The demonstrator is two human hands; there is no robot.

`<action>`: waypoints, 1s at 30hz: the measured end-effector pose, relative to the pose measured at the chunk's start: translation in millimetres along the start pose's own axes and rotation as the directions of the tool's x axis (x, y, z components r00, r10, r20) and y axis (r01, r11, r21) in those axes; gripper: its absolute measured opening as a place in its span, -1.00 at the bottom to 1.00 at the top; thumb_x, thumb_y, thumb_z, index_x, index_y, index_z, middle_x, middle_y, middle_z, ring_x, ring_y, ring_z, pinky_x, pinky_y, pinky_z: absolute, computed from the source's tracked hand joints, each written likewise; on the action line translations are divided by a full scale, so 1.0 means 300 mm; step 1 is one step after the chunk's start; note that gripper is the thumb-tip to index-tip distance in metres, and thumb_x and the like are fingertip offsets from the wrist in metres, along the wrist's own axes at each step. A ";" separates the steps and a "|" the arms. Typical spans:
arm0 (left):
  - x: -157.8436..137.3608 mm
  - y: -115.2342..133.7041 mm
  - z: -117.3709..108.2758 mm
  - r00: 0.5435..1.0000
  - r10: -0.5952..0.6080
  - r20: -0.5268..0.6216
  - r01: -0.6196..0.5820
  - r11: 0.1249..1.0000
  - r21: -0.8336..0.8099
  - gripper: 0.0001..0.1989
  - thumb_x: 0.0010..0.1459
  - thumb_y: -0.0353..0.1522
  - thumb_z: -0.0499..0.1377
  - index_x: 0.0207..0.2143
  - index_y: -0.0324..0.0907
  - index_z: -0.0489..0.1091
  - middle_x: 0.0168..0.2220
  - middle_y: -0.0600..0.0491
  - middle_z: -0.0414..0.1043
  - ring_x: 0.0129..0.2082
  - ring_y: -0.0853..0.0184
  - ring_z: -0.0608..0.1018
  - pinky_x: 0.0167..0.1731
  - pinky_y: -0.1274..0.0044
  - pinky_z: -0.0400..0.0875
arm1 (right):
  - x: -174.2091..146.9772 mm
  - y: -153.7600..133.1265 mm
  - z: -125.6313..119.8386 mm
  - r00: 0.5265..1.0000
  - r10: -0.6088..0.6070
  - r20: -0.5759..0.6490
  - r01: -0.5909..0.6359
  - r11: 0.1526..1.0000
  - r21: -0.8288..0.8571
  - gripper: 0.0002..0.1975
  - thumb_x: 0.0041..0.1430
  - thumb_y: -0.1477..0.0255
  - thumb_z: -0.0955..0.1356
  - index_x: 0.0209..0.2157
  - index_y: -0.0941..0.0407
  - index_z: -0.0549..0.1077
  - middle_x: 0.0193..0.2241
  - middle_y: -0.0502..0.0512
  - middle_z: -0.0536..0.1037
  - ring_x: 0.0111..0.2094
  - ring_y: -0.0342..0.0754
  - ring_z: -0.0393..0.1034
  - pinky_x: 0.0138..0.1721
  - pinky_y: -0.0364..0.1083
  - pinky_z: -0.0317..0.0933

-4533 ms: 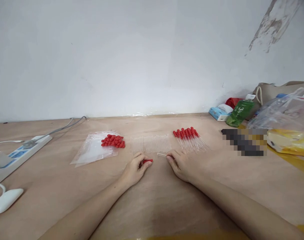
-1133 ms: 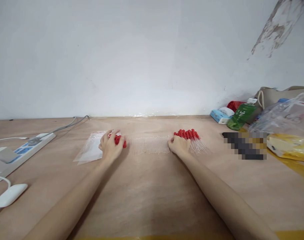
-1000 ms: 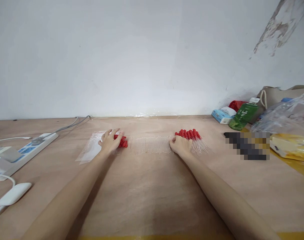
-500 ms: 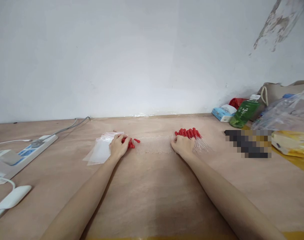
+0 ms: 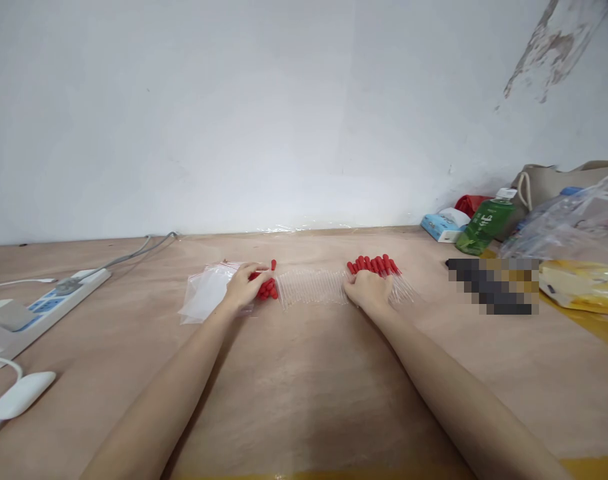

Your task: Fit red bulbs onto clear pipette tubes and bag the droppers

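Note:
My left hand (image 5: 244, 285) is over the left end of the work, its fingertips closed on a red rubber bulb (image 5: 273, 265) that points upward. Under and beside its fingers lies a heap of red rubber bulbs (image 5: 268, 289). Clear zip bags (image 5: 204, 295) lie partly beneath this hand. A row of thin clear tubes (image 5: 311, 287) stretches between my two hands. My right hand (image 5: 369, 289) rests at the row's right end with fingers curled and pressed together; what they pinch is too small to see. Beyond it, several droppers with red bulbs (image 5: 377, 265) lie side by side, partly hidden.
A white power strip (image 5: 64, 303) with plugs and cables lies at left, a white cable piece (image 5: 21, 397) nearer. At right are a blue tissue box (image 5: 440, 228), a green bottle (image 5: 485, 223), plastic bags (image 5: 584, 220) and a blurred-out dark object (image 5: 491, 287). A wall (image 5: 284, 120) rises behind.
My left hand has moved slightly right, and its fingertips have met the loose red bulb, which has turned upright and shifted away from me. My right hand has hardly moved.

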State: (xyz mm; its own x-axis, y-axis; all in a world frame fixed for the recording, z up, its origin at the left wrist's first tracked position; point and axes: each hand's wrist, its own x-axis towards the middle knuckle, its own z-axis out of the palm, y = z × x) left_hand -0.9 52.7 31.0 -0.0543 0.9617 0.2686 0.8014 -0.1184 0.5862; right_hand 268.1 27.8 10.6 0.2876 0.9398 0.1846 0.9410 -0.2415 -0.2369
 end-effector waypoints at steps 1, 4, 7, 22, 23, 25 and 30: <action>0.022 0.003 -0.012 1.000 -0.001 0.025 0.000 0.999 0.034 -0.74 0.01 -0.18 0.06 -0.28 -0.02 0.44 -0.10 0.13 0.37 -0.18 0.31 0.45 -0.15 0.52 0.27 | 0.001 0.000 -0.002 1.000 0.006 0.005 -0.006 1.000 0.001 -0.69 0.03 0.30 0.18 -0.52 0.17 0.46 -0.51 0.20 0.50 -0.41 0.07 0.38 -0.24 0.05 -0.10; 0.107 0.014 -0.026 0.996 -0.067 0.061 0.058 0.988 0.141 -0.75 -0.02 -0.22 0.06 -0.35 -0.12 0.45 -0.21 0.03 0.44 -0.23 0.22 0.47 -0.26 0.48 0.31 | 0.002 -0.002 -0.006 1.000 0.013 0.003 -0.013 1.000 0.001 -0.70 0.01 0.31 0.19 -0.53 0.17 0.46 -0.50 0.20 0.50 -0.41 0.07 0.37 -0.26 0.04 -0.09; 0.191 0.024 0.004 0.990 -0.093 0.105 0.071 0.978 0.197 -0.80 -0.09 -0.28 0.12 -0.39 -0.15 0.43 -0.34 0.00 0.49 -0.35 0.23 0.50 -0.39 0.50 0.33 | 0.004 -0.002 -0.005 1.000 0.008 -0.019 -0.008 1.000 0.004 -0.69 0.02 0.33 0.18 -0.53 0.16 0.46 -0.51 0.19 0.50 -0.43 0.05 0.37 -0.27 0.04 -0.09; 0.286 0.078 0.073 0.989 -0.100 0.110 0.067 0.960 0.271 -0.87 -0.16 -0.34 0.21 -0.64 -0.21 0.35 -0.59 -0.08 0.42 -0.38 0.10 0.51 -0.36 0.38 0.34 | -0.002 -0.005 0.006 0.973 -0.004 -0.233 0.024 0.996 0.082 -0.64 0.14 0.31 0.11 -0.41 0.18 0.43 -0.45 0.22 0.50 -0.32 0.08 0.33 -0.23 0.03 -0.15; 0.278 0.083 0.060 0.995 -0.063 0.078 0.043 0.970 0.239 -0.87 -0.09 -0.32 0.17 -0.57 -0.22 0.36 -0.53 -0.08 0.44 -0.35 0.13 0.51 -0.34 0.40 0.34 | -0.003 -0.006 0.006 0.965 0.002 -0.262 0.023 0.996 0.092 -0.65 0.15 0.33 0.10 -0.40 0.19 0.41 -0.44 0.23 0.49 -0.30 0.09 0.32 -0.22 0.03 -0.16; 0.244 0.094 0.033 1.000 0.021 0.008 -0.022 0.985 0.170 -0.82 0.04 -0.29 0.08 -0.39 -0.23 0.36 -0.37 -0.05 0.44 -0.29 0.23 0.49 -0.29 0.48 0.34 | -0.003 -0.006 0.007 0.953 0.020 -0.303 0.018 0.992 0.122 -0.65 0.18 0.33 0.08 -0.34 0.22 0.38 -0.42 0.24 0.49 -0.30 0.08 0.31 -0.21 0.02 -0.16; 0.008 0.106 -0.007 0.953 0.296 -0.065 -0.303 0.928 -0.216 -0.64 0.10 -0.30 0.05 -0.04 -0.18 0.14 -0.41 0.10 0.35 -0.42 0.42 0.44 -0.38 0.59 0.33 | -0.048 0.000 0.017 0.937 -0.100 -0.335 0.203 0.935 0.289 -0.66 0.22 0.34 0.06 -0.15 0.23 0.29 -0.29 0.22 0.49 -0.29 -0.02 0.31 -0.16 -0.05 -0.14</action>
State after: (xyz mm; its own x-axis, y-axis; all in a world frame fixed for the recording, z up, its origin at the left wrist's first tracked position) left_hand 23.2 50.7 52.1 0.1468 0.8655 0.4790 0.6318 -0.4546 0.6278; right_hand 263.0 15.5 3.0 0.2351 0.8236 0.5162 0.8872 0.0351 -0.4601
